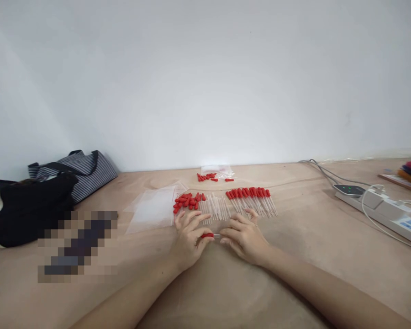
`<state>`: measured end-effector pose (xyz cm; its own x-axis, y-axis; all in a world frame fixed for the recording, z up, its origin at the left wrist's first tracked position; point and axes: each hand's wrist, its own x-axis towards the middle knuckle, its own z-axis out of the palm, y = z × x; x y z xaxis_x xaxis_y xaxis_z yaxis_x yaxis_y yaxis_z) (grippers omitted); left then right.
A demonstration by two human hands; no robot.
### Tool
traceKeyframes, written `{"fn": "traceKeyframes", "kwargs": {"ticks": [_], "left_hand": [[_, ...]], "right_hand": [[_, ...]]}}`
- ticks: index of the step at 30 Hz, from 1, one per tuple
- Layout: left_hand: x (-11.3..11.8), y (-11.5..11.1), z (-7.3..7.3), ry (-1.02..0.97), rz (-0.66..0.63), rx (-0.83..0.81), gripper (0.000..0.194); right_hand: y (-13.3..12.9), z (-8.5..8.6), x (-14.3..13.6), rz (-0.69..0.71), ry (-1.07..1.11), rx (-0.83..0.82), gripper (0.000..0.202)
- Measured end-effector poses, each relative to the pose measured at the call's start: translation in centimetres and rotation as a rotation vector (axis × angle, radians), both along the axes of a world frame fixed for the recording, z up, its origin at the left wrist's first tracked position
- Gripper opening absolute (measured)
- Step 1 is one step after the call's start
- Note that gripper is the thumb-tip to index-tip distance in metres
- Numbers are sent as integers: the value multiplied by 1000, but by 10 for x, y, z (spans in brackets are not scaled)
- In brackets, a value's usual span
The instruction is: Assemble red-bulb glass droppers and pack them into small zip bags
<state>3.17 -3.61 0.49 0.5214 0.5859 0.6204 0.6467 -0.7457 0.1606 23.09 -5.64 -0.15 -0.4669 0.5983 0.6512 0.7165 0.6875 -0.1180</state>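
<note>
Between the thumb and fingers of my left hand point(191, 235) is a red rubber dropper bulb point(208, 235). My right hand point(245, 238) pinches a thin clear dropper tube point(217, 236), whose left end meets the bulb; how deep it sits inside I cannot tell. Just beyond my hands lies a row of bare clear tubes point(216, 208). Left of them is a heap of loose red bulbs point(186, 201). To the right, several droppers with red bulbs on their tubes point(251, 198) lie side by side, bulbs pointing away from me.
Clear plastic bags point(150, 210) lie left of the bulbs. Farther back are more red bulbs point(205, 177) and white sticks point(226, 175). A black bag point(30, 205) and a striped bag point(89, 173) stand left. A power strip point(380, 212) with cables lies right. One patch at left is pixelated.
</note>
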Motion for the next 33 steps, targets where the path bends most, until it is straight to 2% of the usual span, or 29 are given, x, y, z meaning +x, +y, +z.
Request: {"fn": "traceKeyframes", "kwargs": {"ticks": [5,8,10,13,15,18,21,27,33], "left_hand": [[-3,0,1,43,10,33,12],[-5,1,-1,95,22,41,12],[-7,4,-2,123,77,37,9],[-11,10,-5,106,222,16,49],[-14,14,-6,91,309,1,60],[-16,18,-6,95,394,-24,48],[-18,20,-4,99,442,-57,38],[-19,22,-3,97,474,-87,26],[-19,23,-3,88,465,-22,22]], "right_hand": [[-2,-2,3,-41,-112,89,18],[-3,-4,2,-32,-174,63,18],[-3,-3,1,-45,-191,8,18],[6,3,2,-211,-114,-129,20],[19,7,4,-407,-27,-234,22],[41,10,3,-651,51,-348,24],[58,8,-2,-754,56,-412,28],[70,4,-11,-842,-12,-444,28],[65,6,-9,-797,-17,-408,28]]}}
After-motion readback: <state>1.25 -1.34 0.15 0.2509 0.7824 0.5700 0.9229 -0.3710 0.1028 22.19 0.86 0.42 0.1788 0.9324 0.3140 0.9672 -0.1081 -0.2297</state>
